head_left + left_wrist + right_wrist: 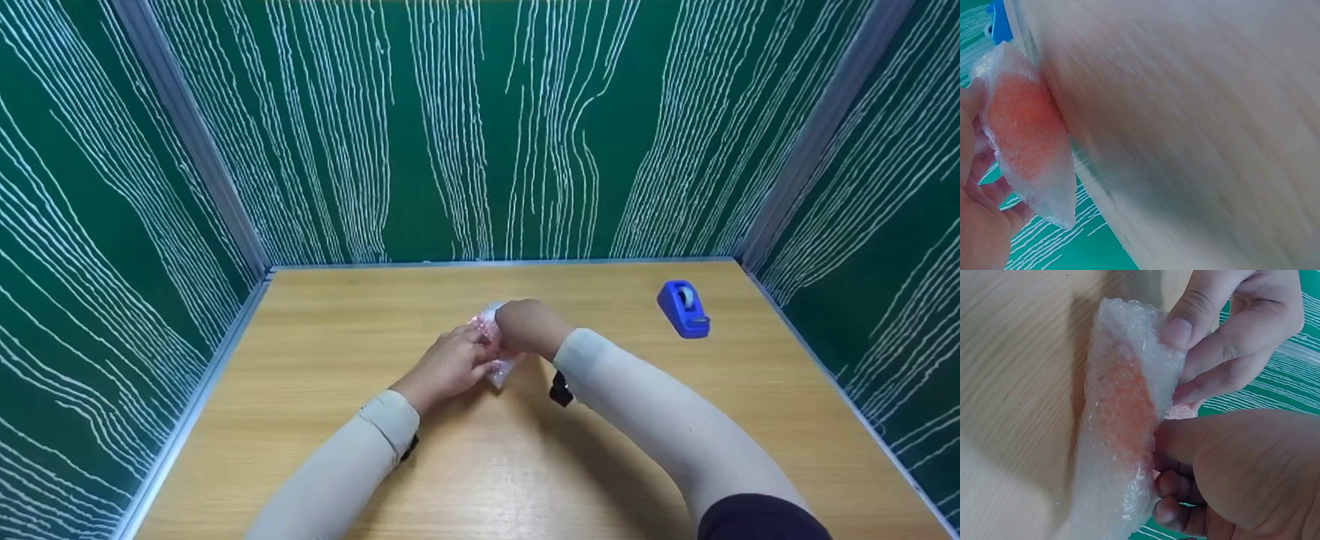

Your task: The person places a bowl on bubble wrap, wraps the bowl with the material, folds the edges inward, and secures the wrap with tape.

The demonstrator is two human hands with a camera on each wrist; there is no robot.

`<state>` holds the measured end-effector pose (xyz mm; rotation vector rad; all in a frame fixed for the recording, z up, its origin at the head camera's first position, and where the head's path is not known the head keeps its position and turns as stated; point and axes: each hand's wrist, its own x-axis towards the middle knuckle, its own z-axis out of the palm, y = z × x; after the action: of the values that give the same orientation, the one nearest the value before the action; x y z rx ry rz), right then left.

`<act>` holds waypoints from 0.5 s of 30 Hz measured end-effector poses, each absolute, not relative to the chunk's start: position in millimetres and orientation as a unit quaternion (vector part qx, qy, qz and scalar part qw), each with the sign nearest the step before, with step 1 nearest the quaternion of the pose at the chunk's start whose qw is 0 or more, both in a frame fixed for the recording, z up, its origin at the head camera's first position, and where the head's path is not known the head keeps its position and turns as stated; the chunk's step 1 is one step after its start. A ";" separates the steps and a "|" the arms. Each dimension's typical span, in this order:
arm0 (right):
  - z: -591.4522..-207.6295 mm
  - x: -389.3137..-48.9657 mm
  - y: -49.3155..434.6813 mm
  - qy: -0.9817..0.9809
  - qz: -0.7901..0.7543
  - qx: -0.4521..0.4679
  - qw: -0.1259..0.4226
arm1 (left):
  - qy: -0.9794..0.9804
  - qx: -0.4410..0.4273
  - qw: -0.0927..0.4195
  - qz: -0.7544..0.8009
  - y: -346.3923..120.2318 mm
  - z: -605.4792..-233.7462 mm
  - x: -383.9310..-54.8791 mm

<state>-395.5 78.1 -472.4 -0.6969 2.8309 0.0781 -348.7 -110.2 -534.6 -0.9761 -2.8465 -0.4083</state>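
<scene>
A bubble-wrapped bundle (1027,129) with something orange-red inside is held just above the table between both hands. The clear wrap hides what the inner thing is. In the head view the bundle (500,371) is partly covered by the hands. My left hand (450,360) pinches one end of the wrap; in the right wrist view the thumb of this left hand (1224,332) lies on the near face, with fingers behind. From the other side my right hand (534,328) grips the bundle's edge, and its fingers look curled in the right wrist view.
A blue tape dispenser (684,309) stands at the back right of the wooden table (337,315). Green panels (495,135) with white wavy lines close off the back and both sides, joined by grey metal posts (187,127).
</scene>
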 end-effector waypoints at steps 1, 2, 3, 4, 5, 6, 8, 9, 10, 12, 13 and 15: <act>-472.3 -395.3 78.5 0.965 0.023 -0.236 0.113 | -0.937 -0.319 0.051 -0.135 -110.0 -534.8 -348.8; -471.9 -395.1 78.8 0.965 0.020 -0.233 0.115 | -0.937 -0.317 0.049 -0.136 -109.8 -534.8 -348.9; -471.7 -395.1 78.8 0.966 0.019 -0.227 0.120 | -0.938 -0.314 0.045 -0.138 -109.4 -534.7 -348.7; -471.0 -394.4 78.9 0.967 0.018 -0.220 0.124 | -0.939 -0.312 0.042 -0.140 -109.2 -534.5 -348.4; -470.5 -393.9 78.7 0.969 0.019 -0.212 0.128 | -0.940 -0.308 0.038 -0.142 -109.0 -534.4 -348.2; -470.3 -393.0 78.6 0.970 0.020 -0.207 0.129 | -0.941 -0.305 0.034 -0.144 -108.7 -534.2 -347.9; -470.9 -392.0 78.8 0.971 0.026 -0.202 0.124 | -0.942 -0.299 0.027 -0.148 -107.8 -534.1 -347.4; -471.8 -391.3 79.1 0.972 0.025 -0.202 0.118 | -0.943 -0.297 0.024 -0.150 -107.6 -534.2 -347.0; -472.8 -390.5 79.9 0.973 0.021 -0.203 0.109 | -0.943 -0.295 0.023 -0.152 -107.5 -534.5 -346.8; -475.8 -390.4 81.8 0.974 0.014 -0.210 0.089 | -0.943 -0.293 0.021 -0.154 -107.2 -534.9 -346.7; -477.5 -390.7 83.1 0.974 0.008 -0.214 0.078 | -0.943 -0.292 0.021 -0.155 -107.1 -535.1 -346.6; -480.5 -391.4 86.0 0.973 -0.006 -0.220 0.064 | -0.943 -0.292 0.021 -0.156 -107.2 -535.4 -346.6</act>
<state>-391.4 86.0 -480.5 -0.6640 2.9402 -0.0188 -346.6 -107.2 -535.4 -0.9068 -2.9250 -0.4850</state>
